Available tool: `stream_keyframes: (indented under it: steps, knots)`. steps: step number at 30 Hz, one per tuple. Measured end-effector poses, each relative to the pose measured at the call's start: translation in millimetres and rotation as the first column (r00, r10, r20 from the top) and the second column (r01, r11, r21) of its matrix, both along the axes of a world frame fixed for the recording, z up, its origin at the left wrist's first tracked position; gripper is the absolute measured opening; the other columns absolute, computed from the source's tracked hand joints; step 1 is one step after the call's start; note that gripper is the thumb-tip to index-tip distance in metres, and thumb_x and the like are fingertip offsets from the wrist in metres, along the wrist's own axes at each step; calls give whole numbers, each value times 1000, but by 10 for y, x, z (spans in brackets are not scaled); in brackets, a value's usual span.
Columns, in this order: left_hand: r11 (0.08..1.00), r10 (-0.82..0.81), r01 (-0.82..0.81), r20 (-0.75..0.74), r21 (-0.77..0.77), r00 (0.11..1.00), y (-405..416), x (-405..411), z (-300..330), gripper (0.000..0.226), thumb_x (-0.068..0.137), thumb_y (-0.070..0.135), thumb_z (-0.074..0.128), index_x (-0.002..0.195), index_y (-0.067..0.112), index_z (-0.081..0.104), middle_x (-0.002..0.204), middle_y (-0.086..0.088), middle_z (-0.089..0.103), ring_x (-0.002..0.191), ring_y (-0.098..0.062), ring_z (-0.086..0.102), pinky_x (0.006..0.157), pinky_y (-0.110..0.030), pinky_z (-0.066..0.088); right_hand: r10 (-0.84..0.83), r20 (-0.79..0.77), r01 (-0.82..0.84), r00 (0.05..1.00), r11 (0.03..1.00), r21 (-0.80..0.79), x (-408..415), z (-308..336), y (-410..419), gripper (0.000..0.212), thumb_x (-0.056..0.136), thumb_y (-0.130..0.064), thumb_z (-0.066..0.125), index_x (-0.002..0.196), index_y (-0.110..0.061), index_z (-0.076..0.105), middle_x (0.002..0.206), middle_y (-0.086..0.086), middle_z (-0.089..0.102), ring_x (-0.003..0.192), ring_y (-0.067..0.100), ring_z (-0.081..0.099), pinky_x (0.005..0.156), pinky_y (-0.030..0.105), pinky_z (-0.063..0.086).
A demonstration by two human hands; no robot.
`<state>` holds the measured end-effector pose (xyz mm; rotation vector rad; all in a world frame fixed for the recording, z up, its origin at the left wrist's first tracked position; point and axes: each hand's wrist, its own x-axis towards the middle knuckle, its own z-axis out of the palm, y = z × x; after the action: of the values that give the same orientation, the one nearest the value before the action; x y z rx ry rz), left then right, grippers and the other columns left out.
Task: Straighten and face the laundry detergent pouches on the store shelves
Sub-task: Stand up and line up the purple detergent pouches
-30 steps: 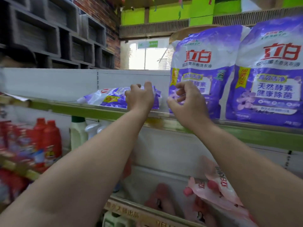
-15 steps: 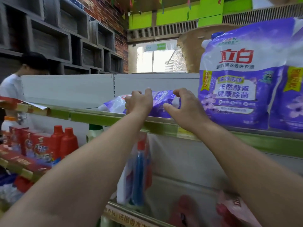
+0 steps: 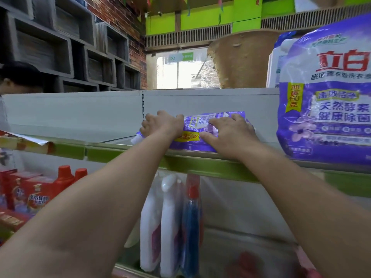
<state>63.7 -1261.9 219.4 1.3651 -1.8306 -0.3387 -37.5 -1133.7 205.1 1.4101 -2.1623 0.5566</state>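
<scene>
Both our hands now on fallen pouch [image 3: 200, 131] – half second ago right hand [image 3: 226, 135] only reaching; now flat on top, fingers spread; left hand [image 3: 162, 125] grips cap end. Pouch lies flat, left of upright pouch [image 3: 325, 101] – ready to stand up

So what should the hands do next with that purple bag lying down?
Probably stand it up. The pouch lies flat on the shelf with both hands on it, left and right, while its neighbour stands upright, label forward.
</scene>
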Motion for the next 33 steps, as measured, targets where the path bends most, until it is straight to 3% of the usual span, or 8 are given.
stream_keyframes:
  steps: [7,18,26,33]
  knots:
    - [999,-32,25,181,45,983,-177,-12,19,67,91,60,33,136,12,43,140,-20,45,127,-38,41,103,-42,28,-27,5,27,1000,999,23,39,-4,47,58,90,-62,36,139,-32,42,148,-4,39,141,23,18,113,43,16]
    - [998,-67,63,174,26,982,-172,-44,-15,71,91,65,28,135,13,46,137,-21,47,126,-40,42,104,-44,29,-107,-31,108,994,994,34,143,-2,177,54,90,-63,36,131,-32,51,138,2,50,130,26,35,103,39,28]
    - [997,-71,68,187,24,980,-223,-112,4,80,86,74,26,134,14,48,136,-19,50,125,-38,44,102,-46,30,-123,-68,128,990,989,77,138,62,240,58,89,-66,34,133,-29,48,136,5,51,127,27,38,98,41,31]
    - [996,-92,90,178,18,980,-265,-135,8,77,86,74,29,131,15,50,133,-16,53,122,-35,48,98,-45,31,-119,-69,121,990,993,15,79,5,182,60,87,-68,35,129,-29,51,135,2,51,126,26,37,94,41,31]
